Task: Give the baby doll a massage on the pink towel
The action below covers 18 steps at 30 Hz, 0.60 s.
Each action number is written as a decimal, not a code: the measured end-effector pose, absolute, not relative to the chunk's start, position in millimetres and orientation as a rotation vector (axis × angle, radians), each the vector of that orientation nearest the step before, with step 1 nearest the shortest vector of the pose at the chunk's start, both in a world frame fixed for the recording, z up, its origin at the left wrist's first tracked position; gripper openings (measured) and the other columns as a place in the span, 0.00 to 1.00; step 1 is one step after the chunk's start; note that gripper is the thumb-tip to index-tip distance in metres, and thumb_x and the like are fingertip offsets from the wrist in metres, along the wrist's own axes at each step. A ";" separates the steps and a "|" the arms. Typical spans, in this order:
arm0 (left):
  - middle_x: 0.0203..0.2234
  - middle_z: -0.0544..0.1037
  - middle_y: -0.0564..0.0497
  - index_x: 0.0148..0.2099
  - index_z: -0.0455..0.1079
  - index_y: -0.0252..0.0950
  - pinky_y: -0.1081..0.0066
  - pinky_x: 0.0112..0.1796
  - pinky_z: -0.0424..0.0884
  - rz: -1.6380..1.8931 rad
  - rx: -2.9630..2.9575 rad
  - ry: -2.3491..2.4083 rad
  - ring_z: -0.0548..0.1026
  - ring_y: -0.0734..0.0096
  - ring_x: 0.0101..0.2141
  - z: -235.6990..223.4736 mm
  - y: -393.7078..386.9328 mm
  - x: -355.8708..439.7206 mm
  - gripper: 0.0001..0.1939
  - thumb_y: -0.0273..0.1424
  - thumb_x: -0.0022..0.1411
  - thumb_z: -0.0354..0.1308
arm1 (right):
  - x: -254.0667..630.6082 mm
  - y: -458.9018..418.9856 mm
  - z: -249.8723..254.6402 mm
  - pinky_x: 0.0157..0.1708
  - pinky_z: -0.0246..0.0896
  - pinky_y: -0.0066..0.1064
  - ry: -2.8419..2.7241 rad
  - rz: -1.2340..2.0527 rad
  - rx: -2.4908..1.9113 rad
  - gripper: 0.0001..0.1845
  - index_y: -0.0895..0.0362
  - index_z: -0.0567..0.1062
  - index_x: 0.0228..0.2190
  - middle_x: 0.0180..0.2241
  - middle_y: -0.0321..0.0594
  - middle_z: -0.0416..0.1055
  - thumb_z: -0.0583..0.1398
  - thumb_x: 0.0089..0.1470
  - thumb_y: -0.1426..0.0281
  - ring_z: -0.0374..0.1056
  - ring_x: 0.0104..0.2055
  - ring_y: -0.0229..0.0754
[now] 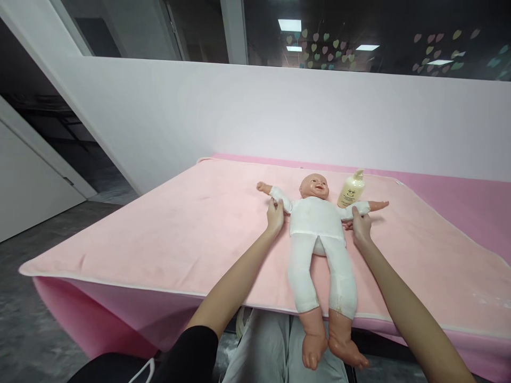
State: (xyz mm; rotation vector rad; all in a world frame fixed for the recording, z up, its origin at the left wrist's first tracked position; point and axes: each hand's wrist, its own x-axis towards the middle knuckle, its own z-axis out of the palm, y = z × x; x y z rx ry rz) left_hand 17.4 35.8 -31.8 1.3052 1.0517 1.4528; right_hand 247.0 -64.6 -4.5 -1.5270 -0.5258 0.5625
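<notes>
Baby doll (315, 223) lies face-up on the pink towel (179, 234) covering the bench, arms spread, bare feet past the near edge over your lap. It wears a white one-piece suit.

Left hand (274, 217): fingers curled around the doll's sleeved upper arm, just inboard of its small fist. Right hand (360, 223): fingers closed over the other sleeved forearm, thumb on top; the doll's bare hand pokes out just past your fingertips.

Judgement: you are holding both arms out flat. Keep the grip on the sleeves light and even on both sides, so the torso stays centred and the suit does not bunch at the shoulders. Do not drag the body toward you; the legs already overhang.

Around: a cream pump bottle (351, 189) stands upright just beyond your right fingers, beside the doll's head. It looks easy to tip if that arm sweeps upward. Pale partition wall (255, 117) behind; nothing else near the left fingers.
</notes>
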 end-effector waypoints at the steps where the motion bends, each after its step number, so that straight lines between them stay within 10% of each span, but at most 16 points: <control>1: 0.39 0.72 0.45 0.53 0.61 0.36 0.66 0.39 0.66 1.444 1.392 1.050 0.71 0.65 0.37 -29.4 31.5 17.7 0.22 0.41 0.60 0.47 | 243.6 -66.3 -3.7 0.20 0.60 0.31 -0.660 0.458 -1.605 0.14 0.57 0.64 0.32 0.20 0.34 0.64 0.55 0.47 0.59 0.61 0.19 0.38; 9: 0.42 0.70 0.46 0.58 0.59 0.43 0.61 0.47 0.61 1.260 1.999 0.971 0.66 0.61 0.45 -16.4 15.8 17.1 0.26 0.33 0.56 0.53 | 237.1 -68.9 -1.8 0.36 0.60 0.36 -1.455 -0.026 -1.805 0.22 0.54 0.68 0.46 0.45 0.45 0.66 0.54 0.47 0.67 0.65 0.41 0.47; 18: 0.37 0.72 0.45 0.46 0.61 0.33 0.67 0.34 0.69 1.292 1.103 1.006 0.72 0.69 0.32 -22.4 32.6 18.0 0.15 0.36 0.58 0.49 | 244.2 -61.3 -3.1 0.17 0.61 0.31 -0.585 0.701 -1.551 0.14 0.58 0.65 0.36 0.16 0.34 0.63 0.55 0.48 0.63 0.61 0.16 0.39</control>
